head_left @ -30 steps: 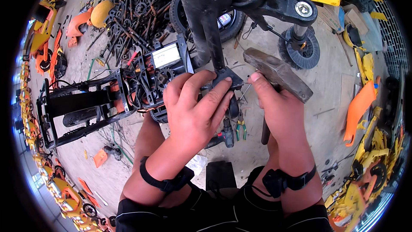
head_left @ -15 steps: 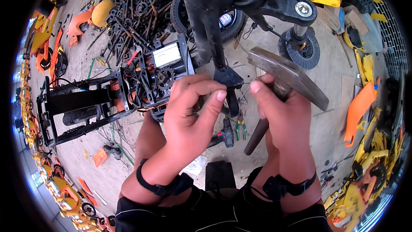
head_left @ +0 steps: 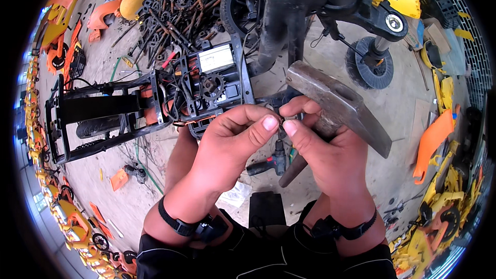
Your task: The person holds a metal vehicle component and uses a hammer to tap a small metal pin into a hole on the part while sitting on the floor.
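Left hand (head_left: 225,144): fingers curled, thumb drawn up to the forefinger; whether anything is pinched there is too small to tell.
Right hand (head_left: 338,157): closed around the hammer's handle, thumb and forefinger reaching to the left fingertips.
Hammer (head_left: 336,104): in the right hand, head tilted above the knuckles; the handle's middle is hidden by the hand, its end showing below.
Frame (head_left: 101,109): lies left of the hands, its near right end partly covered by the left hand.
Black fork (head_left: 281,26): cut off by the top edge, lower end hidden behind the hammer.
Drill (head_left: 280,161): on the floor, tip near the fingers.
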The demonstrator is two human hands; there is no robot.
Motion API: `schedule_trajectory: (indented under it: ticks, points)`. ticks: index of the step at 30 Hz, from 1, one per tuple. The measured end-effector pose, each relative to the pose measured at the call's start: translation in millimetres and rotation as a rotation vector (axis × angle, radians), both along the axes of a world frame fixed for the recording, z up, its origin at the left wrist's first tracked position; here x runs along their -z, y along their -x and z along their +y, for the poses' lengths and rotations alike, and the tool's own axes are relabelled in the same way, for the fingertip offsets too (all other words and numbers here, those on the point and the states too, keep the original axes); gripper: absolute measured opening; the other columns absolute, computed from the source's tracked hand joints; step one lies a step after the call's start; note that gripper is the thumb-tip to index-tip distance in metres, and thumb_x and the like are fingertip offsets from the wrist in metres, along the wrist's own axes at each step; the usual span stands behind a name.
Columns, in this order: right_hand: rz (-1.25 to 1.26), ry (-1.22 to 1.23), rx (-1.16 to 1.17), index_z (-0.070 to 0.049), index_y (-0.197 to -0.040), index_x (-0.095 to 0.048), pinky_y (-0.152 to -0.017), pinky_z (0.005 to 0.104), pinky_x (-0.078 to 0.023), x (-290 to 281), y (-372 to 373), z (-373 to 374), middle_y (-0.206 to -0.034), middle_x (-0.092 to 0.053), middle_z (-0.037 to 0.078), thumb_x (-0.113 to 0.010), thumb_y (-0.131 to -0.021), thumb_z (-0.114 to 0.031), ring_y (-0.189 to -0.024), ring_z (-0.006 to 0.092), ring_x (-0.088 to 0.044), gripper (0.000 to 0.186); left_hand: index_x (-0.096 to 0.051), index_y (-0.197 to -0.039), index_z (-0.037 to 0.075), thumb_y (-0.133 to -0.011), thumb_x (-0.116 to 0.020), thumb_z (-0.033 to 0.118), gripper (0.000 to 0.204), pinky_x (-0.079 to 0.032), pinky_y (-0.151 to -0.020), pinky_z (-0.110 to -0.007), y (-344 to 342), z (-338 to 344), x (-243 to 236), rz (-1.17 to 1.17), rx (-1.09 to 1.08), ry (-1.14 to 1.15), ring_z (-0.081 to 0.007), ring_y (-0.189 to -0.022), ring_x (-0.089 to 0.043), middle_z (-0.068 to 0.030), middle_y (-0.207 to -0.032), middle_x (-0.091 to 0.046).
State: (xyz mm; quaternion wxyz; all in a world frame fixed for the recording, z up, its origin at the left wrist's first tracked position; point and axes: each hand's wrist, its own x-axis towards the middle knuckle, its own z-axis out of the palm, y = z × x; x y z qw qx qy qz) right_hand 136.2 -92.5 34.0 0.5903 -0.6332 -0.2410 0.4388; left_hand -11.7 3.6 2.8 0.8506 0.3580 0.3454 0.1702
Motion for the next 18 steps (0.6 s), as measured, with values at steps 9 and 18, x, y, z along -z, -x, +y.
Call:
schedule_trajectory:
  ticks: [9, 18]
  points:
    - [0.021, -0.038, -0.015, -0.001, -0.107, -0.067, -0.070, 0.0221, -0.048, 9, 13, 1, -0.102, -0.068, 0.002, -0.068, -0.092, 0.005, -0.083, 0.0057, -0.058, 0.016, -0.073, -0.102, 0.002, -0.096, -0.073, 0.022, 0.021, -0.045, -0.078, -0.022, 12, 4, 7, -0.006, -0.001, 0.015, -0.0049, -0.086, -0.056, 0.0014, -0.093, -0.069]
    - [0.008, -0.018, 0.021, -0.002, -0.107, -0.064, -0.066, 0.0215, -0.047, 10, 10, 4, -0.100, -0.068, 0.002, -0.068, -0.093, 0.004, -0.078, 0.0049, -0.056, 0.016, -0.073, -0.108, 0.000, -0.098, -0.071, 0.026, 0.029, -0.046, -0.077, -0.022, 7, 5, 5, 0.041, 0.013, -0.015, -0.0064, -0.085, -0.057, -0.0004, -0.093, -0.070]
